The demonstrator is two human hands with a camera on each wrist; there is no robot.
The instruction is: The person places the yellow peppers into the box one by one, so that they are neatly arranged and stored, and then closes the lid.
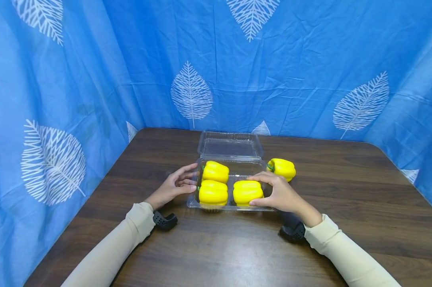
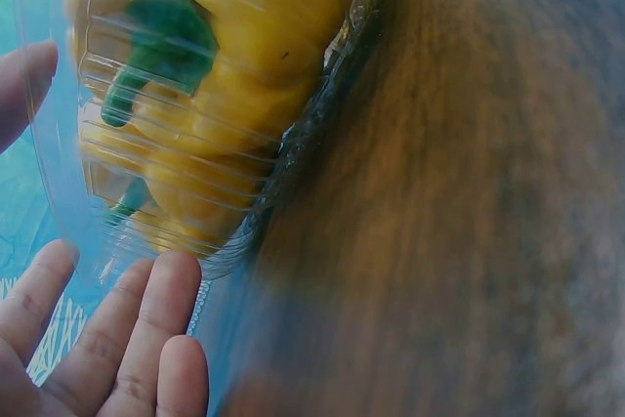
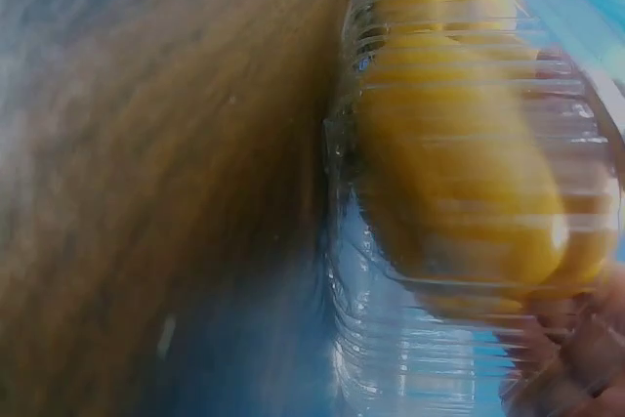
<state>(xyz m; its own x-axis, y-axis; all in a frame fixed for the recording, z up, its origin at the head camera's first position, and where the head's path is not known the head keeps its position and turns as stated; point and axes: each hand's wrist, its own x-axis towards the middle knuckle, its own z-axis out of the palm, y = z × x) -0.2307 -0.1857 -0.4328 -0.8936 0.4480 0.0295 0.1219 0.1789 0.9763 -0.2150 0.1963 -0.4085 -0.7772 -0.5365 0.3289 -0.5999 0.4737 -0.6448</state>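
A clear plastic clamshell box [image 1: 230,208] lies on the table with its lid folded back. Two yellow bell peppers [image 1: 216,172] sit in its left half, one behind the other; their green stems [image 2: 171,46] show through the ribbed wall in the left wrist view. My left hand [image 1: 174,185] is at the box's left side, fingers loosely extended by the rim. At the front right inside the box, my right hand [image 1: 278,193] grips another yellow bell pepper [image 1: 247,193] between thumb and fingers. The right wrist view shows this pepper [image 3: 449,163] blurred through the plastic.
One more yellow bell pepper [image 1: 282,169] lies on the wooden table [image 1: 230,247], just right of the box. The open lid [image 1: 230,145] extends toward the back. A blue leaf-patterned curtain [image 1: 237,79] hangs behind and along the sides.
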